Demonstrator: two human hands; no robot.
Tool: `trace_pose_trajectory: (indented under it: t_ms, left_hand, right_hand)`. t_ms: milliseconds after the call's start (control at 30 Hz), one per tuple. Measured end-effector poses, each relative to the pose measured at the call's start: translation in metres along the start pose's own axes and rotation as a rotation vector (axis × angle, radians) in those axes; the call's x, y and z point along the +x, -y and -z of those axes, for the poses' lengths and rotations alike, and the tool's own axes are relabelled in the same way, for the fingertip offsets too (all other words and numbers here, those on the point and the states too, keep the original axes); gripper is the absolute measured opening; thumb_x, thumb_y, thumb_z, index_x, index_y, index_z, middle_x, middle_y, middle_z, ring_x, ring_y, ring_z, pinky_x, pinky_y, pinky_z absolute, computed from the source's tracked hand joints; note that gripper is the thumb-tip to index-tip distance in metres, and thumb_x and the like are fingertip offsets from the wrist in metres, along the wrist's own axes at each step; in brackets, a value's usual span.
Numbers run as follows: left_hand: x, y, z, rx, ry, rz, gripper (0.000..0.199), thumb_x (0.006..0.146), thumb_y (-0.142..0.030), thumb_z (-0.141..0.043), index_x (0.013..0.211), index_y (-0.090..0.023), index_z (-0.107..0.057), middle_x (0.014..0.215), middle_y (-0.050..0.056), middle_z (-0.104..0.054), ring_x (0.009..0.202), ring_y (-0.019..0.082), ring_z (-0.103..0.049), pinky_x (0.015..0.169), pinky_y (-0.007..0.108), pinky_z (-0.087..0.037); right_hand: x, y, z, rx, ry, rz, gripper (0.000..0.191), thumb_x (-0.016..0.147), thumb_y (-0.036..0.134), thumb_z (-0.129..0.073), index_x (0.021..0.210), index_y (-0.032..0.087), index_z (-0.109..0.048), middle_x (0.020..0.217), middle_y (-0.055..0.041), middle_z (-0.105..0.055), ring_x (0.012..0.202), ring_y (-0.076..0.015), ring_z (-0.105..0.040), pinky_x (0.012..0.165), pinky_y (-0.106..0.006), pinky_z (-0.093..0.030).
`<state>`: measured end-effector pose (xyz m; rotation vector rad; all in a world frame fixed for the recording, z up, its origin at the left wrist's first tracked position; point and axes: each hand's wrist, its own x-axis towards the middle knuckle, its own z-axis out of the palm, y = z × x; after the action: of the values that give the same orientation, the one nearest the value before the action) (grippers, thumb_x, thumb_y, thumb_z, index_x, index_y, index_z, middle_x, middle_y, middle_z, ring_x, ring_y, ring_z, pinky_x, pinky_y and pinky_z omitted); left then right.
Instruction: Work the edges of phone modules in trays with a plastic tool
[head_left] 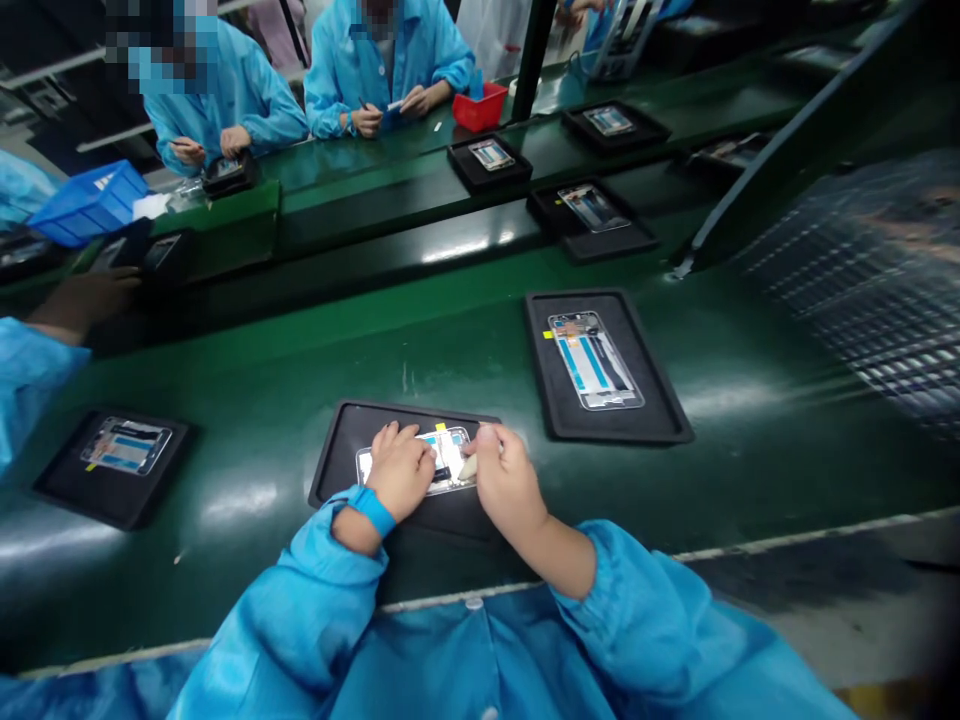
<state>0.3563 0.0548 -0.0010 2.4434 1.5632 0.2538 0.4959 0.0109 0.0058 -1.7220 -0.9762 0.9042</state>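
Note:
In front of me a phone frame (452,455) with its inner parts showing and a yellow tab on its upper edge lies in a black tray (337,440). My left hand (401,470), a blue band at its wrist, rests on the frame's left part with fingers laid out over it, hiding that side. At the frame's right end my right hand (510,480) is closed in a pinch. A pale tip (469,467) shows by its fingers; whether it is a tool or a covered fingertip I cannot tell.
Another tray (660,425) with a phone frame lies to the right, and one more tray (56,487) to the left. Across the green bench (262,380), co-workers in blue handle parts near a red bin (480,108) and a blue bin (90,205). A wire rack stands at right.

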Motion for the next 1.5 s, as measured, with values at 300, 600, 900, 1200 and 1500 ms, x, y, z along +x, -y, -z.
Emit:
trace_pose_trajectory:
  t_ms: [300,600,900,1200,1500]
  left_hand:
    - [-0.006,0.0,-0.007,0.114,-0.023,-0.078,0.024,0.083,-0.027,-0.042,0.096,-0.024,-0.063,0.105,0.006,-0.06,0.101,0.024,-0.051,0.095,0.046,-0.031]
    - [-0.007,-0.005,-0.009,0.18,-0.086,-0.121,0.023,0.082,-0.024,-0.043,0.093,-0.021,-0.063,0.101,0.008,-0.061,0.098,0.024,-0.052,0.093,0.046,-0.032]
    - [-0.009,-0.007,-0.012,0.188,-0.101,-0.131,0.023,0.082,-0.021,-0.042,0.094,-0.018,-0.062,0.101,0.009,-0.06,0.099,0.025,-0.051,0.094,0.048,-0.03]
    - [-0.007,-0.005,-0.01,0.106,0.008,-0.111,0.03,0.076,-0.013,-0.045,0.103,-0.015,-0.059,0.1,0.009,-0.061,0.103,0.027,-0.048,0.098,0.048,-0.026]
    - [0.002,0.002,-0.004,-0.098,0.01,0.085,0.018,0.075,-0.021,-0.052,0.09,-0.021,-0.062,0.096,0.003,-0.062,0.097,0.02,-0.051,0.096,0.039,-0.03]
  right_hand:
    - [0.027,0.001,-0.018,0.093,-0.021,0.075,0.04,0.083,0.051,-0.032,0.097,0.017,-0.048,0.075,-0.0049,-0.062,0.067,-0.0173,-0.059,0.061,-0.031,-0.046]
    - [0.026,-0.008,-0.025,0.001,-0.031,0.241,0.032,0.083,0.043,-0.036,0.097,0.017,-0.048,0.078,-0.0073,-0.064,0.072,-0.0184,-0.061,0.066,-0.033,-0.048]
    - [0.025,0.001,-0.022,-0.209,-0.001,0.434,0.031,0.085,0.036,-0.03,0.091,0.017,-0.054,0.084,-0.0094,-0.064,0.081,-0.0193,-0.06,0.072,-0.031,-0.048]
    - [0.029,0.015,-0.033,-0.578,0.32,0.645,0.03,0.085,0.029,-0.032,0.074,0.018,-0.058,0.073,-0.0099,-0.063,0.074,-0.0223,-0.059,0.073,-0.034,-0.044]
    - [0.036,0.004,-0.025,-0.049,0.035,0.098,0.035,0.084,0.048,-0.029,0.083,0.02,-0.049,0.07,-0.0026,-0.061,0.063,-0.0166,-0.06,0.059,-0.027,-0.044]
